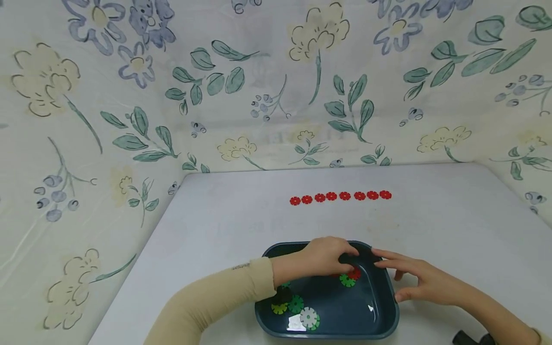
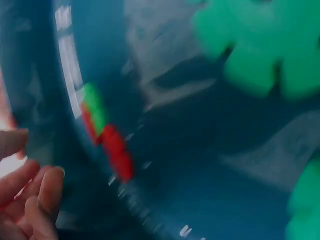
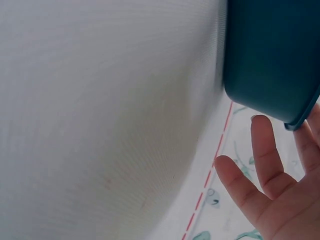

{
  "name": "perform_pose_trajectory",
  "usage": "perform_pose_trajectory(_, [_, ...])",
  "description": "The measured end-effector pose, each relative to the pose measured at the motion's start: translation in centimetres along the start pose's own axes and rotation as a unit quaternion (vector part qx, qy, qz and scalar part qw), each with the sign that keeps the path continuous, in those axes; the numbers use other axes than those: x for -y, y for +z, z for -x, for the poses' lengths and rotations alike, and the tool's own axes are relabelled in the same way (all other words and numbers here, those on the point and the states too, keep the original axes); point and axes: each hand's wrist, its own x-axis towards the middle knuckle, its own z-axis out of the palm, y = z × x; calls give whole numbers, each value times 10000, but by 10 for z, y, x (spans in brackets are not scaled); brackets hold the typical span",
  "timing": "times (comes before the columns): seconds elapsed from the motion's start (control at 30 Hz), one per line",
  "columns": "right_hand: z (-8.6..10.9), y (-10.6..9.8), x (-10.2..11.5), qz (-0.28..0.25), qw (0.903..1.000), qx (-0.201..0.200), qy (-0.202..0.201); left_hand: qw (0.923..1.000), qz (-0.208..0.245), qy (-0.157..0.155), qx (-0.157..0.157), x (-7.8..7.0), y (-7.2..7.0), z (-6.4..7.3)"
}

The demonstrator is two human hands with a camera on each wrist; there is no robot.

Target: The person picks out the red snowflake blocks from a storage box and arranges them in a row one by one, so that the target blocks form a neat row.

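Observation:
A dark blue plastic basin stands on the table with flower-shaped notched discs inside. My left hand reaches over its far side, fingers bent down toward a red disc and a light green disc. In the left wrist view those red and green discs lie against the basin wall, apart from the fingertips, and nothing shows between the fingers. My right hand is at the basin's right end, fingers spread and fingertips at the rim. A white disc, a dark green disc and a yellow-green disc lie near-left in the basin.
Beyond the basin, several red flower-shaped discs form a row on the white table. A black object sits at the lower right edge. Flower-printed cloth hangs behind and beside the table.

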Motion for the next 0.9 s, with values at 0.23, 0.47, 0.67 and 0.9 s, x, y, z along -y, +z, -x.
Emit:
perform_pose_trajectory(0.23, [1, -2, -2, -16, 10000, -10, -70, 9989, -62, -5, 456, -5, 17, -7])
perform_pose_trajectory(0.47, [0, -2, -3, -87, 9998, 66, -157, 9980, -327, -33, 548, -7, 29, -8])
perform_pose_trajectory(0.67, [0, -2, -3, -136, 9998, 75, -127, 9982, -269, -113, 532, -7, 34, -10])
perform_pose_trajectory(0.9, [-1, -2, -3, -134, 9997, 92, -165, 9979, -270, -111, 586, -8, 33, -8])
